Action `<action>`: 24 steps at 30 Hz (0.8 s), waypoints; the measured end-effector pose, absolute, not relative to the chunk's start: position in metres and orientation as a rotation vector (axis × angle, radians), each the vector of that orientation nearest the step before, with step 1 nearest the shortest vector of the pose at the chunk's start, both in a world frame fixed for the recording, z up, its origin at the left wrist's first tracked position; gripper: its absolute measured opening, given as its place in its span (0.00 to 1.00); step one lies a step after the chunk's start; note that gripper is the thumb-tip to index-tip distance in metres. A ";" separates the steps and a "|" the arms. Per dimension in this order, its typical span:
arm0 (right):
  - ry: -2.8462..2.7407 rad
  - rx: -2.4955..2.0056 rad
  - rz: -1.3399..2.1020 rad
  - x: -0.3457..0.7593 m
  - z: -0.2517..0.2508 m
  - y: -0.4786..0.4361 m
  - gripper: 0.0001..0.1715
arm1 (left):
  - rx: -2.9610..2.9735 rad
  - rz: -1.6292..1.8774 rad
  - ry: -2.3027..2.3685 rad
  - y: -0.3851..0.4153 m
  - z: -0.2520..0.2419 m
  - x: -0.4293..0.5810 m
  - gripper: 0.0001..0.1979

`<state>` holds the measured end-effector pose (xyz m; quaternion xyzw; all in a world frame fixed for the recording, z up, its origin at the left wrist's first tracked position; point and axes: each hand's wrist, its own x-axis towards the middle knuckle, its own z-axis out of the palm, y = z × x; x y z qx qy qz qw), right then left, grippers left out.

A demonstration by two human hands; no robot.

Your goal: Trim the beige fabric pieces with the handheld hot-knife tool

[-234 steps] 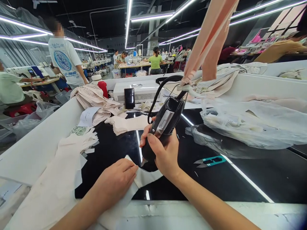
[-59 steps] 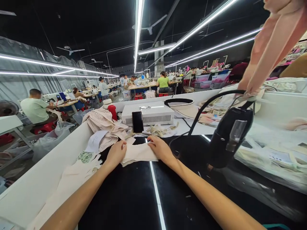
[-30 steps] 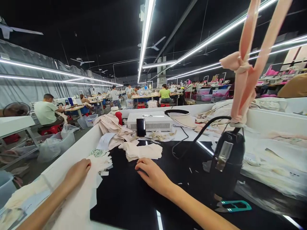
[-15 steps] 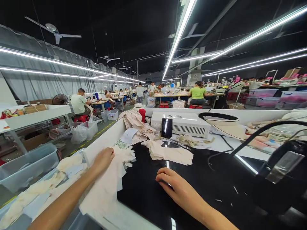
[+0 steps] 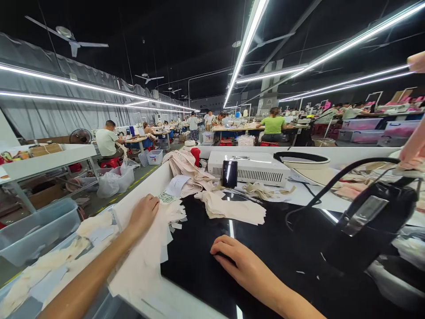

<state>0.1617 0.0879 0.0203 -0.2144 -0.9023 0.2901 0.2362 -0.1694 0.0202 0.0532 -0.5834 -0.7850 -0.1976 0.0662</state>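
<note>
Cloth pieces (image 5: 146, 261), cream, one pile, lie at 7 o'clock of the view, left hand (image 5: 145, 215) bent at the far end, grip impossible to tell, right hand (image 5: 238, 262) at 5 o'clock half-curled, apparently unladen, over black tabletop (image 5: 194, 252); probably best drawn singly by one edge, neighbours undisturbed.

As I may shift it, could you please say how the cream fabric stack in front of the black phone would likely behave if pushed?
The flat cream fabric stack would probably bend and crease, as its layers look thin. Its uneven edges suggest pieces could fan apart. The glossy black tabletop beneath looks smooth, so the stack may slide.
</note>
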 end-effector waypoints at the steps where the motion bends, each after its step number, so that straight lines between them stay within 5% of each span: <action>1: -2.426 -0.616 0.877 0.159 0.022 0.086 0.10 | -1.789 -0.641 -2.324 0.019 0.056 -0.166 0.09; 3: -2.232 -0.713 1.155 0.151 0.026 0.080 0.06 | -1.890 -0.727 -2.224 0.017 0.062 -0.157 0.12; 5: -1.902 -0.814 1.565 0.142 0.029 0.073 0.15 | -2.029 -0.797 -2.109 0.014 0.065 -0.144 0.13; 10: -1.584 -0.877 1.892 0.127 0.036 0.056 0.37 | -2.349 -0.910 -1.844 0.007 0.058 -0.096 0.14; 15: -1.028 -0.800 2.102 0.128 0.039 0.051 0.34 | -2.565 -1.034 -1.694 -0.002 0.051 -0.053 0.15; 19: -0.963 -0.799 2.025 0.135 0.039 0.056 0.32 | -2.512 -1.566 -1.906 -0.002 0.044 -0.043 0.09; 24: -0.948 -0.780 1.979 0.139 0.044 0.054 0.34 | -2.238 -2.256 -2.446 0.008 0.031 -0.042 0.34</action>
